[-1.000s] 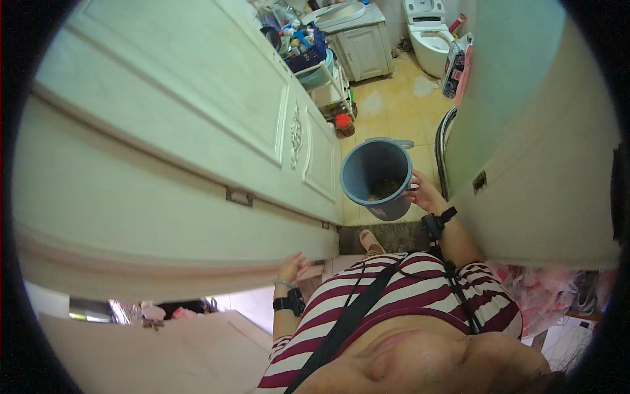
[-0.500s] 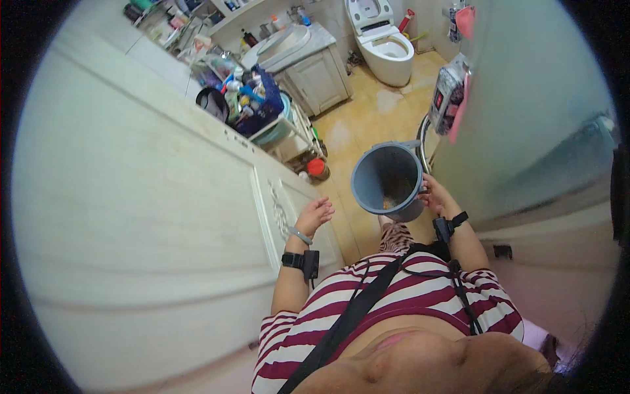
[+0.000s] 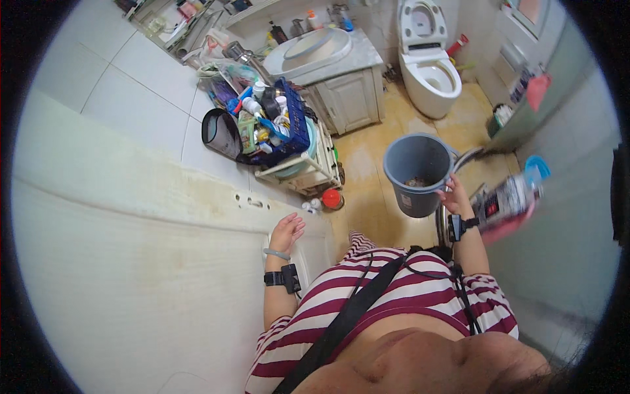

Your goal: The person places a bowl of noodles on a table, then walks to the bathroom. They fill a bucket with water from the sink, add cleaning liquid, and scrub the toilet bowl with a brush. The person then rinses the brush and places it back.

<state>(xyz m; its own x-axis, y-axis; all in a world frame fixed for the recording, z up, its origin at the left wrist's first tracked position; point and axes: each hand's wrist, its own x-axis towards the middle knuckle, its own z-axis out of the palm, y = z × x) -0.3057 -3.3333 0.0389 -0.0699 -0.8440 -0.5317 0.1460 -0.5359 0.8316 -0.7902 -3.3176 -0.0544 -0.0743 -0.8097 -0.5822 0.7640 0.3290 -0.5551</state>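
My right hand (image 3: 453, 196) is closed on the rim of a grey plastic trash bin (image 3: 415, 200), on its near right side. The bin hangs above the floor, mouth up and slightly tilted, and some brownish debris (image 3: 416, 182) lies at its bottom. Over the inner face of the white door (image 3: 131, 262), my left hand (image 3: 287, 231) is held up with its fingers loosely extended and nothing in it. Whether that hand touches the door I cannot tell.
At the left stands a white rack (image 3: 325, 167) with a blue basket (image 3: 298, 134) of bottles. A red-lidded jar (image 3: 333, 199) sits by its foot. Beyond are a sink cabinet (image 3: 351, 98) and an open toilet (image 3: 430, 82). A glass panel (image 3: 558, 217) borders the right, hung with a bagged pack (image 3: 505, 202).
I have moved further into the bathroom, past the door's edge. The trash bin has come along in my right hand and shows more of its outer side. My left hand stays empty.
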